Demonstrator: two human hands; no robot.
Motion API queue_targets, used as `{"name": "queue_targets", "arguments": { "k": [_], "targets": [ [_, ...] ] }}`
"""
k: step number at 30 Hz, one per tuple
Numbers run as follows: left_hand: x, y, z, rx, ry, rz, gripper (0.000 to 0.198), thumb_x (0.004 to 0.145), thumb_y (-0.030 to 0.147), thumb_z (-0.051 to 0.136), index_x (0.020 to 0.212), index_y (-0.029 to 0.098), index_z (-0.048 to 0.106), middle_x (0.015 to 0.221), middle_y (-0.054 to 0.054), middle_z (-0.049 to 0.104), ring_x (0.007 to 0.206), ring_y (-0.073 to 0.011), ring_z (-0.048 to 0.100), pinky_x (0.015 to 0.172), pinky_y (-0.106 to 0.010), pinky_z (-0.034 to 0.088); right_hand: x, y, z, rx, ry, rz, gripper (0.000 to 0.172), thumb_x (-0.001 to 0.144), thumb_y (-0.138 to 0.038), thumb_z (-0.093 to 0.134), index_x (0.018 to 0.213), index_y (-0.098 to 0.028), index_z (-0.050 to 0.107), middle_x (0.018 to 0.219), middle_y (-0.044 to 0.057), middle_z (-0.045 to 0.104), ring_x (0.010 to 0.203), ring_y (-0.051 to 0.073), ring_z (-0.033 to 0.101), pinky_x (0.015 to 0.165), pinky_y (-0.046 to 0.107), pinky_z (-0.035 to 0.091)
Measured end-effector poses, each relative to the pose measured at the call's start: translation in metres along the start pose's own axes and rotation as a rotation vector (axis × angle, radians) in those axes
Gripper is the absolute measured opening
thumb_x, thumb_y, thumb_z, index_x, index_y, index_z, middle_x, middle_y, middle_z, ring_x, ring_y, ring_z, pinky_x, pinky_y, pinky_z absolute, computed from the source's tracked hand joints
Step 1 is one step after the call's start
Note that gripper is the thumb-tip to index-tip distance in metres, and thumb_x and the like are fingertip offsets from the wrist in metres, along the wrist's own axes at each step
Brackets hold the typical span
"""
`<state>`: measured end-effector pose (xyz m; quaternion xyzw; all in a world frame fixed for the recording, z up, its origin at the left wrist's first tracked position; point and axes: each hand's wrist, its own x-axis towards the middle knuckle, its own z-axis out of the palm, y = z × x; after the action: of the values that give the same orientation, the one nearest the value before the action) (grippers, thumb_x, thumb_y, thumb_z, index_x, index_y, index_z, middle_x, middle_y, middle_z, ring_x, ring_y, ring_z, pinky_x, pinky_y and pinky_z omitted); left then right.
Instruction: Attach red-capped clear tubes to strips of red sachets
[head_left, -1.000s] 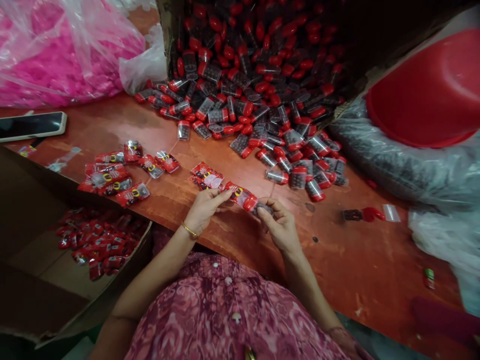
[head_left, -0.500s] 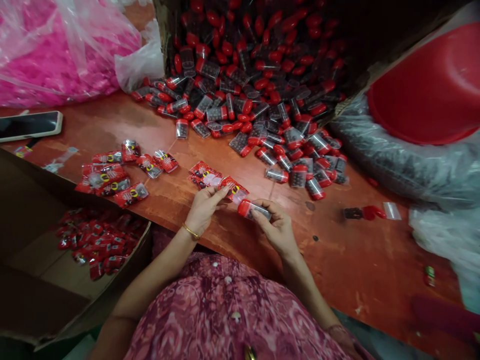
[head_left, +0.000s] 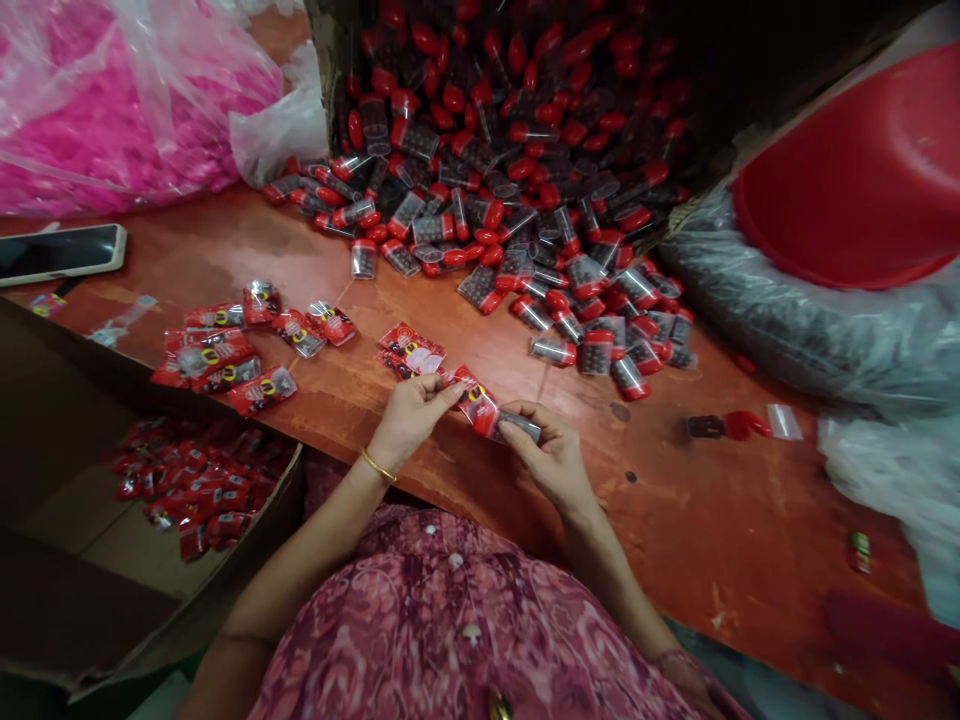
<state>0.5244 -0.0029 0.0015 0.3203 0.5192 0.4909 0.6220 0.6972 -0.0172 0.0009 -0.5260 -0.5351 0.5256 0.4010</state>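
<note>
Fingers (head_left: 439, 392) of the left hand (head_left: 411, 415) are closed in a pinch on one end of a red printed plastic sleeve (head_left: 474, 398), seemingly to hold it steady. The right hand (head_left: 555, 460) grips a small clear plastic vial (head_left: 523, 427) with dark contents between thumb and fingertips. The vial's far end is tucked inside the sleeve, just above the reddish wooden table (head_left: 675, 500). A heap of red-capped vials (head_left: 525, 200) lies beyond, well apart.

No word or number can be read. The red wrapper (head_left: 474, 398) at centre and the wrapped packs (head_left: 225, 350) at nine o'clock bear yellow-and-black marks, too blurred to read.
</note>
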Motion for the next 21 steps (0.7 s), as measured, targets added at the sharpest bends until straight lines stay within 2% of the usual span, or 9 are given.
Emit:
{"name": "queue_targets", "arguments": {
  "k": [5, 9, 11, 15, 18, 21],
  "targets": [
    [-0.003, -0.005, 0.011, -0.133, 0.014, -0.04, 0.034, 0.054, 0.039, 0.078, 0.072, 0.013, 0.066, 0.069, 0.0, 0.068, 0.063, -0.0112, 0.058, 0.066, -0.025, 0.047, 0.0, 0.0, 0.006, 0.09, 0.013, 0.038, 0.026, 0.07, -0.042, 0.068, 0.081, -0.019, 0.063, 0.069, -0.001, 0.062, 0.057, 0.01, 0.053, 0.053, 0.022, 0.044],
    [-0.004, -0.008, 0.017, -0.138, 0.008, -0.045, 0.034, 0.049, 0.032, 0.081, 0.073, 0.014, 0.065, 0.072, -0.001, 0.07, 0.066, -0.0126, 0.061, 0.07, -0.026, 0.049, 0.004, 0.002, 0.011, 0.133, 0.067, 0.056, 0.029, 0.072, -0.044, 0.066, 0.086, -0.019, 0.062, 0.06, -0.004, 0.057, 0.042, 0.006, 0.04, 0.039, 0.019, 0.033],
    [-0.005, -0.009, 0.019, -0.136, -0.007, -0.075, 0.036, 0.049, 0.031, 0.082, 0.076, 0.013, 0.066, 0.071, -0.001, 0.07, 0.065, -0.0128, 0.062, 0.07, -0.026, 0.049, 0.007, 0.003, 0.014, 0.145, 0.115, 0.016, 0.027, 0.074, -0.043, 0.064, 0.087, -0.019, 0.061, 0.059, -0.005, 0.056, 0.04, 0.005, 0.038, 0.037, 0.019, 0.032],
    [-0.006, -0.01, 0.019, -0.175, -0.037, -0.074, 0.039, 0.049, 0.035, 0.082, 0.078, 0.013, 0.067, 0.073, -0.002, 0.071, 0.067, -0.0131, 0.063, 0.07, -0.025, 0.049, 0.011, 0.003, 0.019, 0.131, 0.153, -0.104, 0.021, 0.075, -0.038, 0.064, 0.087, -0.02, 0.062, 0.074, -0.001, 0.063, 0.058, 0.01, 0.053, 0.054, 0.022, 0.045],
    [-0.005, -0.011, 0.018, -0.185, -0.091, -0.024, 0.038, 0.06, 0.047, 0.075, 0.075, 0.012, 0.069, 0.076, -0.005, 0.071, 0.071, -0.0151, 0.064, 0.073, -0.027, 0.049, 0.01, 0.003, 0.022, 0.126, 0.122, -0.122, 0.021, 0.077, -0.037, 0.063, 0.089, -0.02, 0.062, 0.077, 0.0, 0.064, 0.066, 0.012, 0.057, 0.063, 0.025, 0.048],
    [-0.005, -0.014, 0.02, -0.123, 0.008, -0.001, 0.039, 0.062, 0.051, 0.072, 0.07, 0.012, 0.068, 0.07, -0.004, 0.07, 0.066, -0.0138, 0.061, 0.068, -0.026, 0.049, 0.009, 0.003, 0.028, 0.11, 0.141, -0.118, 0.021, 0.078, -0.037, 0.06, 0.09, -0.019, 0.062, 0.076, 0.0, 0.063, 0.064, 0.012, 0.055, 0.061, 0.025, 0.047]
  ]
}}
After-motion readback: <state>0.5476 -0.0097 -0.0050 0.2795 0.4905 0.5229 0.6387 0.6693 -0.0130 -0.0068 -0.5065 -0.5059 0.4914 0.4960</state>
